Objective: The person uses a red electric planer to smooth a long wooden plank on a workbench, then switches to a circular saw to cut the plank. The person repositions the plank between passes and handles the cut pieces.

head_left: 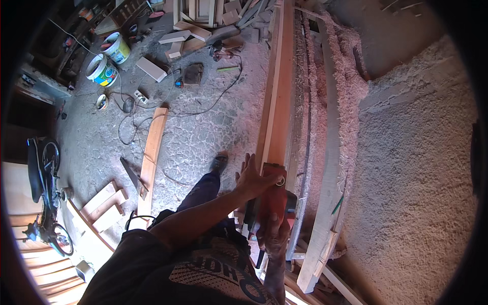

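Note:
A red and black electric planer (274, 199) sits on a long, narrow wooden board (279, 96) that stretches away from me. My right hand (273, 234) is closed around the rear of its body. With fingers spread apart, my left hand (252, 182) lies at the planer's front left. Its thumb reaches across the top of the tool toward the round front knob, while the other fingers point forward along the board's left side. The planer's underside and the tips of my right fingers are hidden.
Shavings coat the pale plank (330, 112) to the right, beside a rough wall (417, 162). On the floor at left lie a plank (152, 147), a handsaw (133, 175), cables and wood blocks (104, 203). Buckets (101, 70) stand farther off; a motorbike (48, 193) is at far left.

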### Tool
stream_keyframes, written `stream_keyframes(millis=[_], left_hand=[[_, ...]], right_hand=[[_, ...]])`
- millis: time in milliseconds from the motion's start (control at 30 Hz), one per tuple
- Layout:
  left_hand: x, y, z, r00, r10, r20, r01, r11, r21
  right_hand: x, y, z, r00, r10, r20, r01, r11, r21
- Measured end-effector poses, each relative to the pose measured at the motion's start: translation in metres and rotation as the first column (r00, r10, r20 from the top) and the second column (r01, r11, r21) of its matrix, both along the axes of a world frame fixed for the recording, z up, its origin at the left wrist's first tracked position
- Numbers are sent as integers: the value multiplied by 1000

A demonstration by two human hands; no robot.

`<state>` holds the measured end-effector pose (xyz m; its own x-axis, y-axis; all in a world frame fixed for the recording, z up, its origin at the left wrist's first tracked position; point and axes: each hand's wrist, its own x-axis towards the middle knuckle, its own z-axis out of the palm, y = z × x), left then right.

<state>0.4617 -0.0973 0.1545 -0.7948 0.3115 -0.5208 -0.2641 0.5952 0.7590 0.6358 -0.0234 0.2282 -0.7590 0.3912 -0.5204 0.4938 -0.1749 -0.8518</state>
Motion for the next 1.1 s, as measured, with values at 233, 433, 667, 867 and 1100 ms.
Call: stream_keyframes(millis=[233,433,667,867,1100], left_hand=[[-1,1,5,999,-18,27,17,1000,15],[1,2,-10,1000,16,3,-17,998,60],[-16,8,-10,999,33,3,-33,997,73],[-37,17,-17,1000,26,-17,-24,997,75],[-58,25,-10,999,38,-15,-37,996,78]], right_hand=[[2,1,-6,998,12,54,-18,993,119],[-5,-2,0,998,-36,51,30,994,101],[-22,5,-1,997,-37,68,32,997,73],[-44,14,-1,998,-26,63,23,999,47],[-66,20,-5,999,-38,19,37,998,52]])
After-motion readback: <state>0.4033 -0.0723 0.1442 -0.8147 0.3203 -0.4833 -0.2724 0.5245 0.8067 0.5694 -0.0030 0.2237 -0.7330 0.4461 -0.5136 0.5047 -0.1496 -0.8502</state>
